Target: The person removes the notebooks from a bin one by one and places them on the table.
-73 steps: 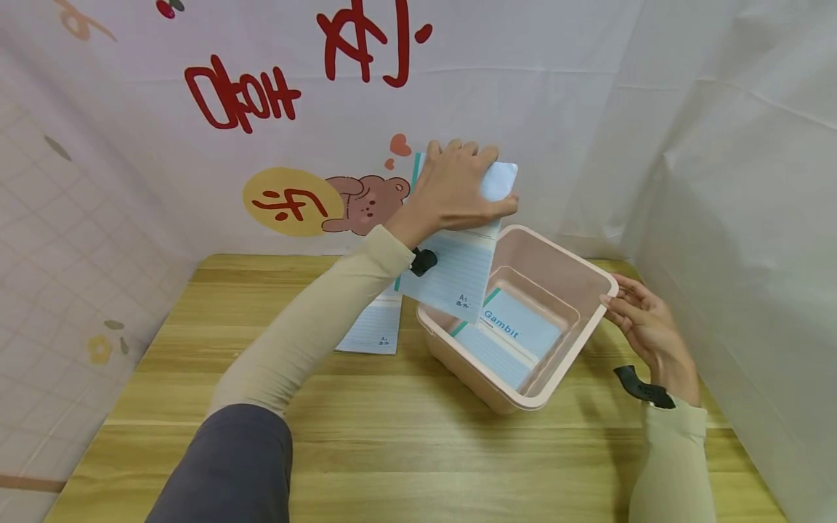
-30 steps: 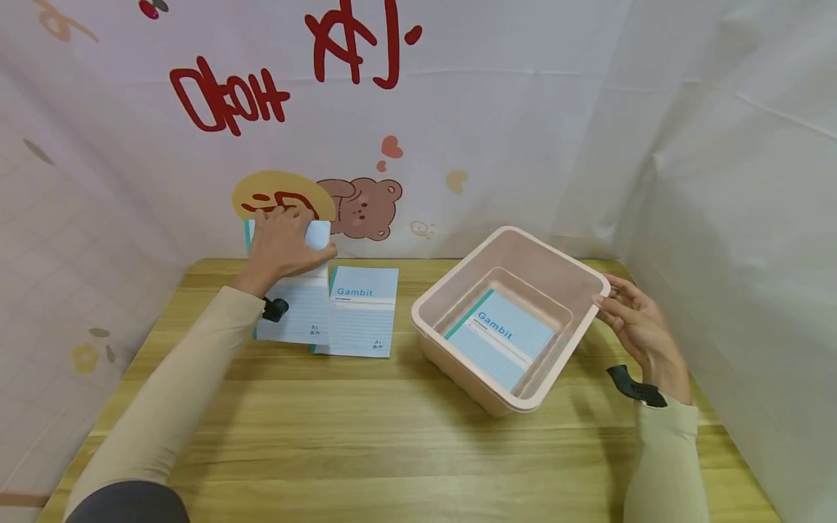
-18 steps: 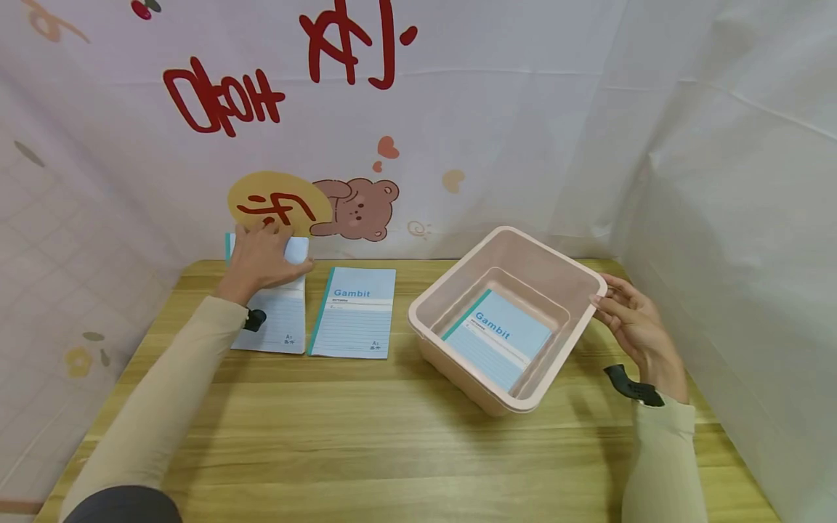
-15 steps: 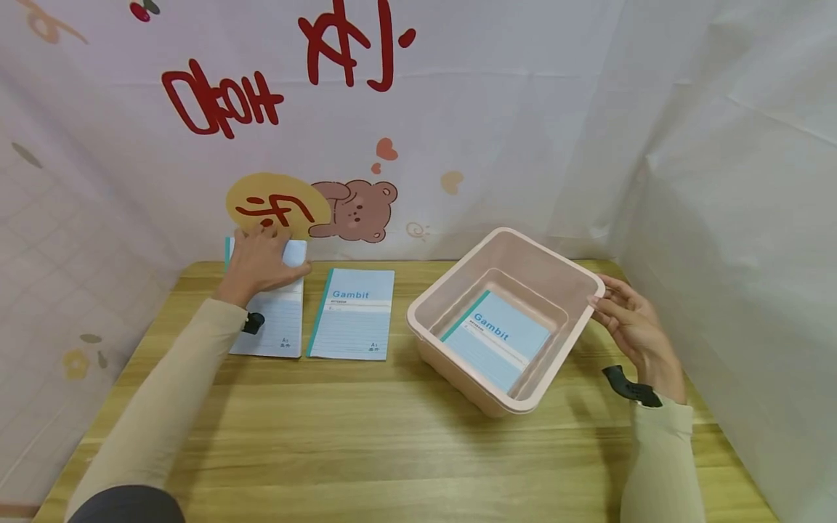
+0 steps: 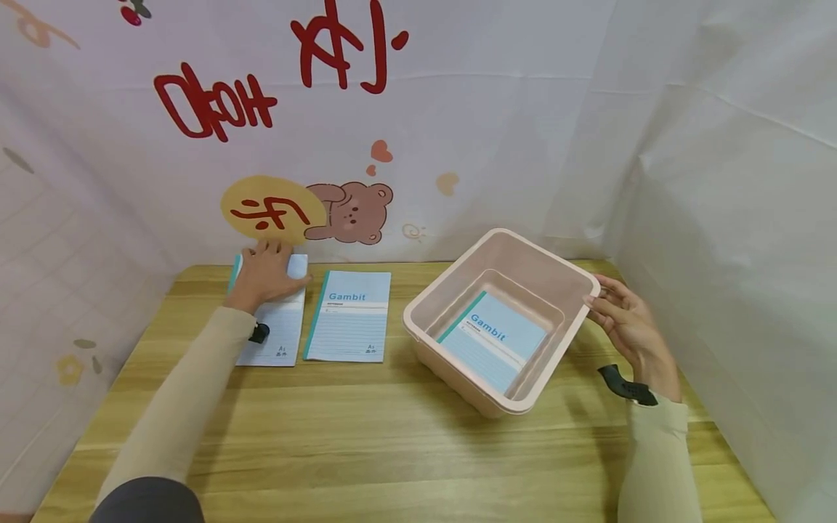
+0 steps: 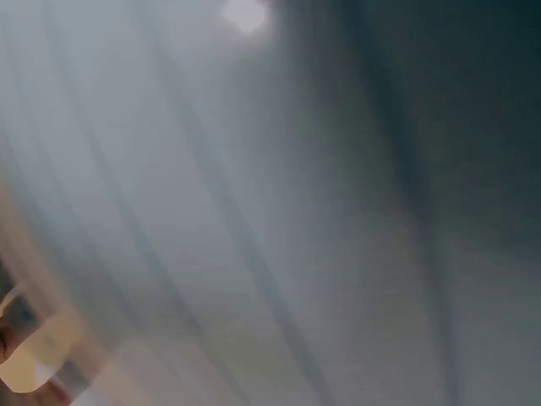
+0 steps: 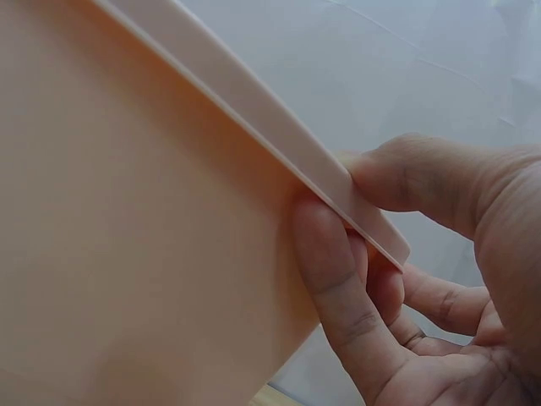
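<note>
My left hand [image 5: 264,276] lies over the upper part of a pale blue notebook [image 5: 277,334] at the table's left. Its fingers reach past the top edge and the thumb is at the right edge, gripping it. A second blue notebook [image 5: 349,316], marked "Gambit", lies flat just to the right. My right hand [image 5: 631,327] pinches the rim of a pink plastic basin [image 5: 451,370], thumb on top and fingers beneath, as the right wrist view shows. Inside the basin lies another Gambit notebook [image 5: 497,341]. Lines on a blurred, close surface fill the left wrist view.
The wooden table [image 5: 366,443] is backed by a white printed curtain [image 5: 510,145] with red characters and a bear. White sheeting [image 5: 732,240] also hangs along the right side, near my right hand.
My left hand has carried its notebook from above the basin to the table's left and lowered it beside the other notebook. My right hand has kept its hold on the basin rim.
</note>
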Demonstrator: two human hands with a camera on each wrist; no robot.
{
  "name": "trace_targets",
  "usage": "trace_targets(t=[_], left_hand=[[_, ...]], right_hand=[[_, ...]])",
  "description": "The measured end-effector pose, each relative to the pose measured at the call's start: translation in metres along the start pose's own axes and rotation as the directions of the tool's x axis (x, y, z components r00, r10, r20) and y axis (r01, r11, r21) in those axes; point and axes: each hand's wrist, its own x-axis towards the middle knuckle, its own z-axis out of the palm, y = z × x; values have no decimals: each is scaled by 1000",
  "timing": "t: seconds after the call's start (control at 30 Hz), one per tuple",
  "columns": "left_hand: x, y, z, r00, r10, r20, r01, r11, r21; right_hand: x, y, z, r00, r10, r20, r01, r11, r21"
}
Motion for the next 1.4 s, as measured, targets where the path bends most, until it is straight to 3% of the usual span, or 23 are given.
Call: trace_targets(t=[0.4,0.8,1.17,1.4], left_hand=[[0,-3,27,995,-50,91,51,999,-5],[-2,-6,37,993,-84,88,86,996,-14],[-6,2,31,985,-95,146,102,994,-38],[-4,24,16,993,-23,116,35,995,-96]], right_hand=[[0,4,2,1000,7,-3,-7,1000,-5],[0,8,2,1000,5,18,-4,1000,-18],[2,6,3,1000,0,18,0,1000,-12],[1,-1,3,1000,-4,-3,4,1000,-17]])
